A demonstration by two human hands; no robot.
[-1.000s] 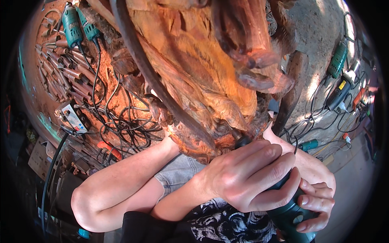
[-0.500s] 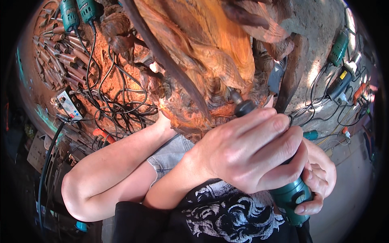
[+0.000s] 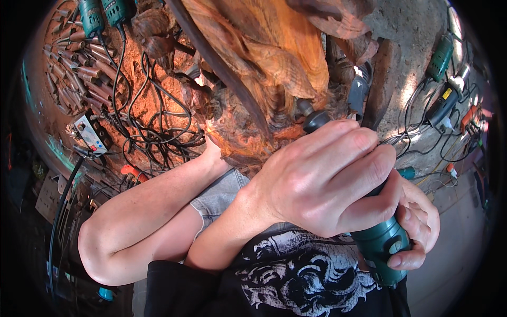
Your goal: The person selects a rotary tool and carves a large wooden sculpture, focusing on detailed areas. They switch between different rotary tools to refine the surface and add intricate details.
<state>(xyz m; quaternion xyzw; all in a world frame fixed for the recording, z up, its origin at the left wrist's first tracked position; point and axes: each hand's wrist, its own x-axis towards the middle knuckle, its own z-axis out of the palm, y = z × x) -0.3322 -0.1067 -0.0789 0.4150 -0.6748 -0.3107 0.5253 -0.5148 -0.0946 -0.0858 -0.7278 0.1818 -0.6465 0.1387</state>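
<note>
A green electric die grinder (image 3: 381,242) lies slantwise across my lap, its black nose (image 3: 316,121) pointing up and left. My left hand (image 3: 322,182) is closed round its front part, fingers wrapped over the top. Toward its rear, my right hand (image 3: 420,224) grips the green body from the right side. Beyond the nose stands a large orange-brown wood carving (image 3: 280,58) with flowing carved folds. The grinder's short metal tip is at the carving's lower surface; whether it touches the wood cannot be made out.
On the left are many pointed cutting bits (image 3: 79,79), tangled black cables (image 3: 153,127) and a white control box (image 3: 90,134) on reddish sawdust. Two green grinders (image 3: 103,16) lie at the upper left, another (image 3: 441,58) at the right. A dark wood piece (image 3: 383,79) stands beside the carving.
The grinder's nose has moved a little farther up along the carving, both hands going with it. Their grips look the same.
</note>
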